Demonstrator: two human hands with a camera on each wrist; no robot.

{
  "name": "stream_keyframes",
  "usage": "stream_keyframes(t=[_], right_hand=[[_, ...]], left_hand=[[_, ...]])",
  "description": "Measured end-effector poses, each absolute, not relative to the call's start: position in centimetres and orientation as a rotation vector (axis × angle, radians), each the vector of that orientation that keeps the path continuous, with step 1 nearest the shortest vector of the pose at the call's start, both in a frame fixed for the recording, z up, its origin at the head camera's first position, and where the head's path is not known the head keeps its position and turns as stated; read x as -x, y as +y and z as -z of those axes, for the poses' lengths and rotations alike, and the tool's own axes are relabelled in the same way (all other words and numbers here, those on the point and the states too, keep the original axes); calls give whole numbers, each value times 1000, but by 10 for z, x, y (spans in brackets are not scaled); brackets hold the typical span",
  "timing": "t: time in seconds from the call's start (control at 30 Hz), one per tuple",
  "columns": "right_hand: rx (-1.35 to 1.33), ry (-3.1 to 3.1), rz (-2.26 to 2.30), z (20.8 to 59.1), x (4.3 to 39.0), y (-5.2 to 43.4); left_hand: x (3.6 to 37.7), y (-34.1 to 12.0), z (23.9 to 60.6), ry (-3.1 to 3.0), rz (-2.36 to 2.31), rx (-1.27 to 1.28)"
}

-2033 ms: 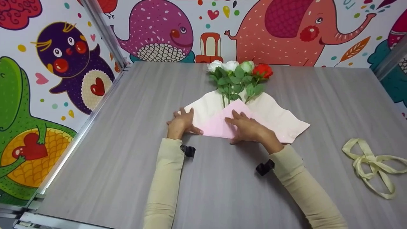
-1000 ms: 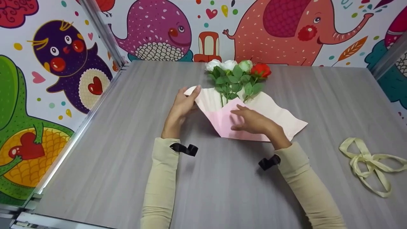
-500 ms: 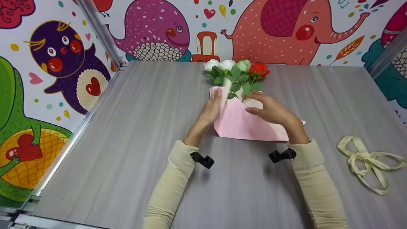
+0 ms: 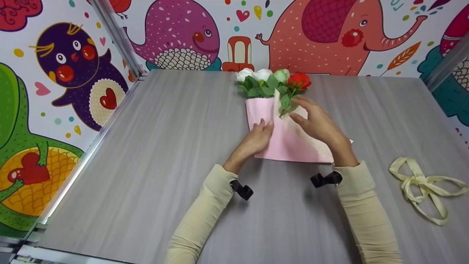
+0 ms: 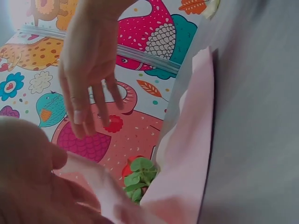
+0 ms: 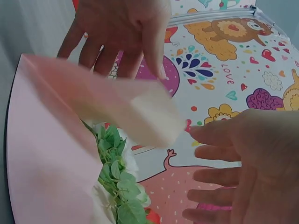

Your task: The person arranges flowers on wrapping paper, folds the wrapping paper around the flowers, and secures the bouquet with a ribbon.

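Note:
A pink wrapping paper point(image 4: 293, 146) with a cream inner side lies under a bunch of roses. White roses point(image 4: 262, 74), a pale green rose point(image 4: 281, 75) and a red rose point(image 4: 299, 80) stick out beyond its far edge. The paper's left flap point(image 4: 259, 108) is folded over the stems; its raised edge shows in the right wrist view. My left hand point(image 4: 255, 140) touches this flap from outside with extended fingers. Over the right part of the paper, my right hand point(image 4: 318, 123) hovers with spread fingers, near the leaves point(image 4: 285, 101), holding nothing. Most stems are hidden.
A cream ribbon point(image 4: 421, 181) lies loosely looped on the grey table point(image 4: 139, 176) at the right. A wall point(image 4: 238, 22) with cartoon animals stands behind the table, and another panel runs along the left. Each wrist wears a black camera mount.
My left hand lifted the paper's left side, folded it rightward over the stems, and loosened its grip while sliding down the flap. My right hand rose off the paper and shifted right.

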State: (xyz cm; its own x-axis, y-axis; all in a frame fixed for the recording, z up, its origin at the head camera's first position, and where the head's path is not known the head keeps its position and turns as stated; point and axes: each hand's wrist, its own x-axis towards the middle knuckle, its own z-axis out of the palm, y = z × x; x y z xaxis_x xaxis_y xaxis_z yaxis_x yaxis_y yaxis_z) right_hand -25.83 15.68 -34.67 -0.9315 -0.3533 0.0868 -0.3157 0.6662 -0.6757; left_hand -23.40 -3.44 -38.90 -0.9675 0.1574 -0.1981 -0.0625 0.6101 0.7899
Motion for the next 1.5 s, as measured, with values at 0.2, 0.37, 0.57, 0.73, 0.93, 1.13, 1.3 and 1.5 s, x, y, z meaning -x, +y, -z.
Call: stream_keyframes(t=[0.2,0.37,0.57,0.73,0.93,1.13,1.3,1.5], right_hand=[[775,2856,1122,343,246,136],[905,2800,1028,362,248,119],[963,2663,854,393,258,108],[888,2620,686,406,260,108],[768,2593,554,410,261,105],[823,2650,585,409,257,101],[934,2655,623,413,255,95],[879,2591,583,419,256,93]], left_hand=[[235,-30,397,2594,-1049,-290],[239,-39,399,2637,-985,-424],[247,-55,399,2619,-962,-481],[250,-65,397,2619,-879,-464],[250,-76,401,2659,-673,-336],[248,-75,404,2656,-507,-369],[247,-76,405,2622,-450,-395],[248,-83,406,2608,-393,-389]])
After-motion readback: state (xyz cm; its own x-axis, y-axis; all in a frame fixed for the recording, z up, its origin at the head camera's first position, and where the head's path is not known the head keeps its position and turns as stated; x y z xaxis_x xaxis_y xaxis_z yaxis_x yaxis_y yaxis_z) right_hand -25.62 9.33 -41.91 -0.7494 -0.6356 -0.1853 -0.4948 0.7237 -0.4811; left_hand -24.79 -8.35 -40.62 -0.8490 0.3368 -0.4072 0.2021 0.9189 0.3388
